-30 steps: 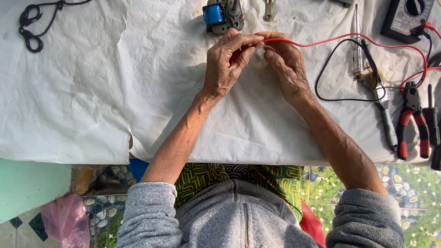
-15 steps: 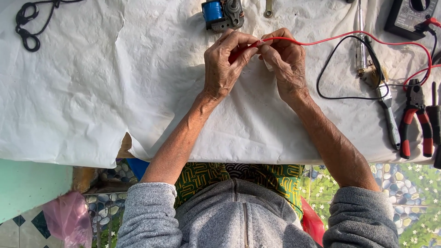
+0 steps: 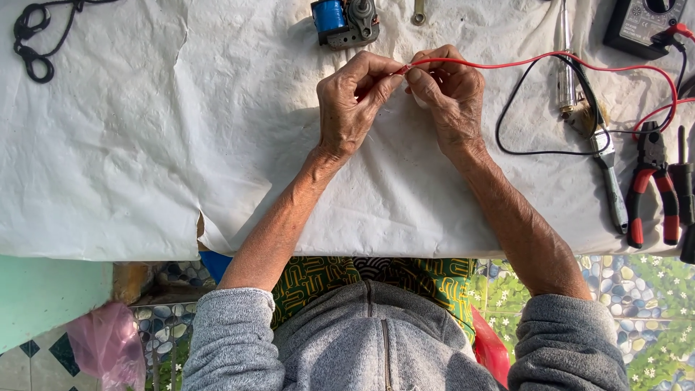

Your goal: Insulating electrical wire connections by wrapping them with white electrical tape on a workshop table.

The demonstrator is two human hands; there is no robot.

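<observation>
Both my hands meet over the white sheet [image 3: 181,145] on the table, pinching the end of a thin red wire [image 3: 507,64]. My left hand [image 3: 351,108] grips the wire's tip between thumb and fingers. My right hand [image 3: 449,94] holds the same wire just to the right of that. From my fingers the red wire runs right to a dark multimeter [image 3: 641,25] at the top right corner. A small motor with a blue coil [image 3: 344,20] sits just beyond my left hand.
A black lead [image 3: 536,148] loops right of my right hand. Red-handled pliers [image 3: 651,185], a screwdriver-like tool [image 3: 608,174] and a metal probe [image 3: 567,65] lie at the right edge. A black cord [image 3: 32,43] lies top left. A pink bag [image 3: 108,347] sits on the floor.
My hands have stayed in the same place; the fingers have shifted slightly along the red wire's end.
</observation>
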